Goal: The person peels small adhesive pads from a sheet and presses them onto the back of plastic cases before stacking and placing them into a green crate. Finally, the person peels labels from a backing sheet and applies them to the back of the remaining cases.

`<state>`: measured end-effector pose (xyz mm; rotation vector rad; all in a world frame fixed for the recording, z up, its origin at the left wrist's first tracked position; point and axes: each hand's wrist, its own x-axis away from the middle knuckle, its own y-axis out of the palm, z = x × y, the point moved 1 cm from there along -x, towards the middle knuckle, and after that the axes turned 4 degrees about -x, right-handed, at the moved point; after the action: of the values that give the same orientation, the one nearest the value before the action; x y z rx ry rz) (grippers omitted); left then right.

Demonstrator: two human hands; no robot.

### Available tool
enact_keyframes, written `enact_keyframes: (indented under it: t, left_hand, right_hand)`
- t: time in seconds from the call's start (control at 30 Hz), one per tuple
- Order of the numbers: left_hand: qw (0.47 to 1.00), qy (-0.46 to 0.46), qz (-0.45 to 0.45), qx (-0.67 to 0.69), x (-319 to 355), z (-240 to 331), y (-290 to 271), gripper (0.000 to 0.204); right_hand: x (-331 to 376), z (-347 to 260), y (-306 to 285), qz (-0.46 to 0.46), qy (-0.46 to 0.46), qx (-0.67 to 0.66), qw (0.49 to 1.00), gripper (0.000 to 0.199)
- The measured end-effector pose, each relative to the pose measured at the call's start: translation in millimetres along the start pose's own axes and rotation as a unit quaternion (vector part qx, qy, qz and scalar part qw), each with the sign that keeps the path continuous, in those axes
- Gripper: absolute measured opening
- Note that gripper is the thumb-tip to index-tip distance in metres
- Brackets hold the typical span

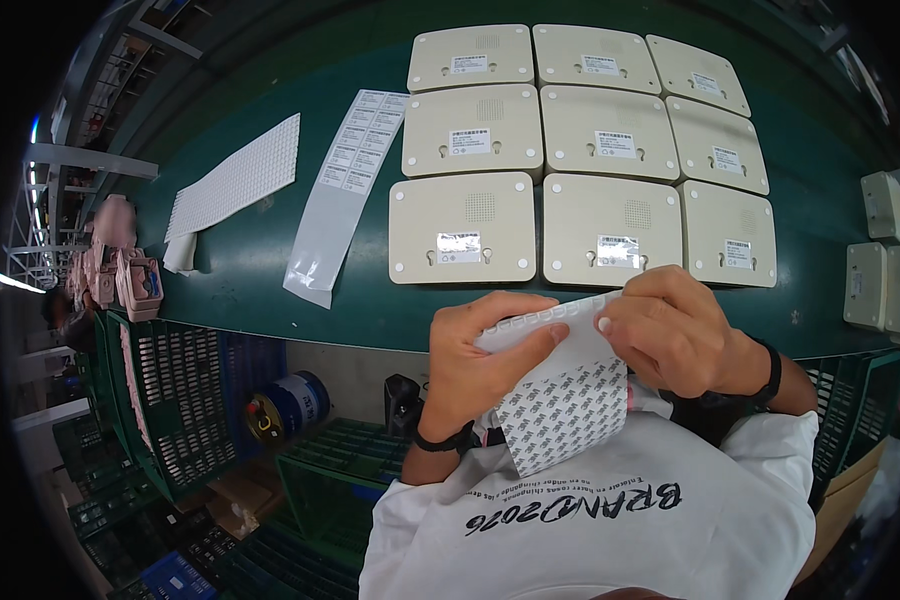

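Both hands are near each other on the near side of the casing block (590, 110), working one white adhesive sheet (570, 405) between them. The left hand (475, 350) is clamped on the sheet's folded upper edge, thumb in front, and the right hand (680, 330) is closed at the other end, its fingertips seemingly pinching one round white pad (604, 324). The sheet is held just in front of the block's nearest row, its printed backing hanging toward the person.

The step in hand looks like lifting a single pad off its backing. The next move, I judge, calls for the left hand to hold the fold taut while the right fingertips draw the pad clear without creasing it or smearing its sticky face.

Counting up: the block has nine cream casings, three rows of three, each bearing one label. Left of the block, just beside it, lies one label strip (318, 240) with about ten labels in two columns; farther left is one dotted white sheet (238, 172), also on the green desk (240, 265). Right of the block, at least three more casings (884, 206) stand near the rim of the view.
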<state>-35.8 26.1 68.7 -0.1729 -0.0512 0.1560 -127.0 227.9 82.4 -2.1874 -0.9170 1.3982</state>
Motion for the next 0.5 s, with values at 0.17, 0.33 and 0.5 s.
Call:
enact_keyframes:
  t: [0.17,0.33,0.5]
  left_hand:
    - [1.0,0.007,-0.015,-0.005,-0.2,-0.6,1.0,0.022]
    - [0.999,0.051,-0.017,-0.003,-4.0,-8.4,3.4,0.022]
    - [0.999,0.023,-0.025,-0.009,1.6,-28.5,0.0,0.022]
  right_hand:
    - [0.9,2.2,7.8,0.009,0.052,-0.07,0.996,0.048]
    - [-0.1,-3.1,5.1,-0.011,-0.022,-0.041,0.999,0.041]
    - [-12.3,71.8,-44.7,0.136,0.228,-0.064,0.962,0.04]
